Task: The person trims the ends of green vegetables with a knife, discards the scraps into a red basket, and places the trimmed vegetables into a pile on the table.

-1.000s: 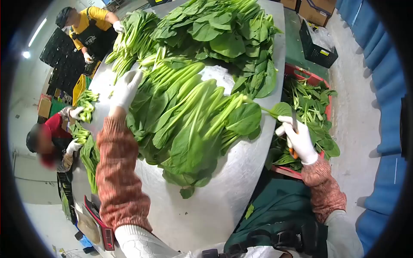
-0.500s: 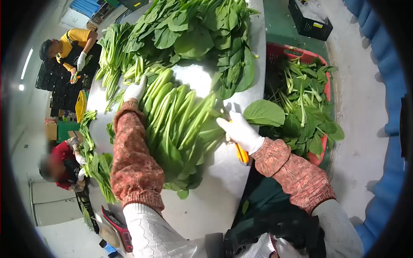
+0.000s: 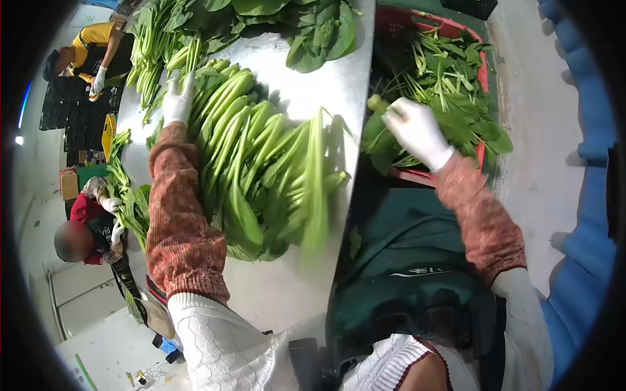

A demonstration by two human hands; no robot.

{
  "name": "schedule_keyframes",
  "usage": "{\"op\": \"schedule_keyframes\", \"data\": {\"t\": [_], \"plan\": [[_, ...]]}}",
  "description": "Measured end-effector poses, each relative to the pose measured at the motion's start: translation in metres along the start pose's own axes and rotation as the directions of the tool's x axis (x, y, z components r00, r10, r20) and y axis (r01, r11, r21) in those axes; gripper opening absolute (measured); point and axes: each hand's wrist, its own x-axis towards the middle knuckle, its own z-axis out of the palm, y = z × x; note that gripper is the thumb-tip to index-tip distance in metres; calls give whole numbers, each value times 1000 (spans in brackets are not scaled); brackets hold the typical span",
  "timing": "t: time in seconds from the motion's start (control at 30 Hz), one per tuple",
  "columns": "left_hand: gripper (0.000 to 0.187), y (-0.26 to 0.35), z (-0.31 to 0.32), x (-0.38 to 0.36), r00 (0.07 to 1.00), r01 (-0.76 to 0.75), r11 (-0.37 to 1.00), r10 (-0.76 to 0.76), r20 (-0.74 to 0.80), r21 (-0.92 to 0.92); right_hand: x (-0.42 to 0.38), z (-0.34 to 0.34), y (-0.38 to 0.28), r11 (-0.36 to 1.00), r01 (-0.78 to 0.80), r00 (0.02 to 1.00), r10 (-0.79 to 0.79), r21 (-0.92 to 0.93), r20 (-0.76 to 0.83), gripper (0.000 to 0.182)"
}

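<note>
My left hand (image 3: 178, 99), in a white glove, reaches to the far left side of a fanned-out row of leafy greens (image 3: 244, 146) on the metal table. Its fingers are stretched out and apart, touching the pale green stalks there. My right hand (image 3: 417, 132), also gloved, is over the red crate beside the table. At its fingertips is the cut end of a leafy green stalk (image 3: 377, 103), with broad leaf below. The fingers are bent around it. A single stalk (image 3: 315, 189), blurred at its lower end, lies at the right end of the row.
The red crate (image 3: 484, 72) holds loose leaves and stalks. More greens (image 3: 313, 29) are piled at the table's far end. Across the table (image 3: 277, 306), one person in yellow (image 3: 91, 49) and another in red (image 3: 85, 212) are at work. A blue curtain (image 3: 580, 260) hangs at right.
My right hand has moved right, from the table edge to over the crate. The orange-handled tool seen in it earlier no longer shows. The camera view has shifted; my left hand stays at the stalks.
</note>
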Motion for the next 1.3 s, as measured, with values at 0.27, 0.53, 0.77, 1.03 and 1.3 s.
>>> {"op": "schedule_keyframes", "data": {"t": [0.27,0.53,0.77,1.03,1.3], "plan": [[32,203,-71,-155,881,-473,859,458,-119,-195,13,-69,81,850,-385,908,418,361,-17,25],[43,325,127,-299,821,241,768,164,546,-593,2,-86,56,788,-377,906,424,487,16,25],[84,326,286,-284,919,380,567,-145,366,-731,-49,-133,-37,758,-354,933,323,547,157,29],[22,357,210,-267,861,486,206,55,506,-850,-28,-207,-51,708,-73,948,268,702,-172,22],[21,337,124,-277,778,614,194,16,628,-765,49,-164,27,762,12,904,-285,-648,-319,36]]}}
